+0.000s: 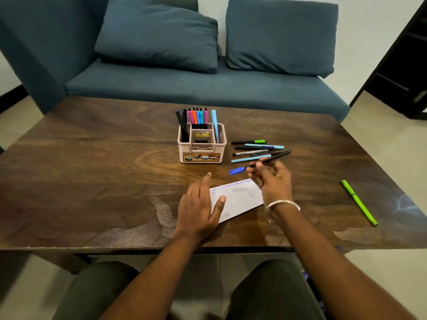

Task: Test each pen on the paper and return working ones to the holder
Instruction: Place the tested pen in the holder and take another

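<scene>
While the left hand [199, 204] lies flat with straight fingers, pinning the near edge of the paper slip [238, 199], the right hand [271, 181] pinches a black pen with a blue cap [258, 163] just above the slip's far corner. Beyond the right hand lie loose pens [256, 150]; the pen holder [201, 144] stands ahead of the left. That pen looks light, stiff and smooth, so it is probably best gripped low on the barrel, near the tip.
</scene>
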